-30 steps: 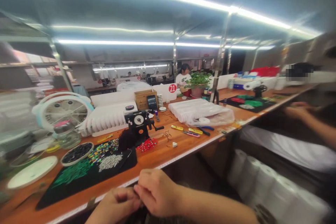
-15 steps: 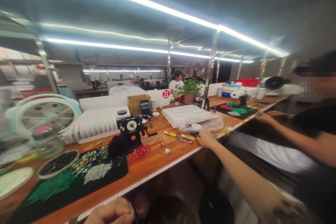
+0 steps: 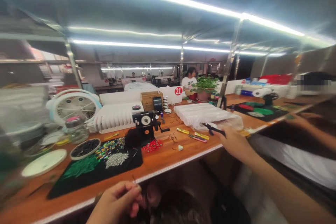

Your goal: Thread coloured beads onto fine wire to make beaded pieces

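Note:
My left hand (image 3: 120, 197) is low in front of the table edge, with thumb and forefinger pinched on a thin dark piece (image 3: 133, 179) too small to name. My right hand (image 3: 235, 143) reaches over the table's front edge and grips a slim black hand tool (image 3: 216, 129), its exact kind blurred. The tool points left, in front of a clear plastic bag of white rolls (image 3: 199, 113). Just left of it lie yellow-labelled tubes (image 3: 201, 135) and a pink-and-dark pen-like tool (image 3: 197, 138).
A black crank device with a dial (image 3: 146, 121) stands mid-table. Around it are red pieces (image 3: 152, 145), a black mat (image 3: 86, 179) with beads and green pieces, a dish of black pieces (image 3: 85, 148) and a fan (image 3: 76, 108). A co-worker's arm (image 3: 307, 126) is at right.
My right hand has lifted the black tool from the table. My left hand has risen further into view, pinching the thin piece. The view has swung left.

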A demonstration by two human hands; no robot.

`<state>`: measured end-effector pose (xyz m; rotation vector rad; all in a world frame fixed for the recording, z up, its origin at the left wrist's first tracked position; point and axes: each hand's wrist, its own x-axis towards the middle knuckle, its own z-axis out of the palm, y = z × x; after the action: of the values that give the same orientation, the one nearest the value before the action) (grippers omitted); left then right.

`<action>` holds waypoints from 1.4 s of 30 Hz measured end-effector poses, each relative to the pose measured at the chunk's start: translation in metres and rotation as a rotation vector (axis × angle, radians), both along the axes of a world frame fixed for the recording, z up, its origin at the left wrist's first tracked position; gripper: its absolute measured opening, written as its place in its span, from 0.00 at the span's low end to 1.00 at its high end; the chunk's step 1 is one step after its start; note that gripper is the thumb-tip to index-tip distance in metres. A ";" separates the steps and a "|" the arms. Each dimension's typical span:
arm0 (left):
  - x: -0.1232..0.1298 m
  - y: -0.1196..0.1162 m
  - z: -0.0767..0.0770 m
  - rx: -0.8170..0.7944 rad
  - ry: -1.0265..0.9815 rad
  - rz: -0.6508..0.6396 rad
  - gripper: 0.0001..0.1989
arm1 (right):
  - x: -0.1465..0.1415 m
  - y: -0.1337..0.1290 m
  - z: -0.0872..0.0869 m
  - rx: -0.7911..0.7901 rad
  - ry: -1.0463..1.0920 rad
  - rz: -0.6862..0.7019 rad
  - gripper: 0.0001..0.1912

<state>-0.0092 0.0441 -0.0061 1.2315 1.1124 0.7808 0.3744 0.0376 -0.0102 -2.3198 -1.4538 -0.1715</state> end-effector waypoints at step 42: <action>-0.009 -0.011 -0.018 0.118 0.058 0.059 0.28 | -0.207 -0.047 -0.028 -0.031 1.029 1.073 0.13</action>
<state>-0.0187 0.0327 -0.0242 1.3318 1.1680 0.8700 0.1676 -0.0091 -0.0383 -0.9779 -1.7536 1.1271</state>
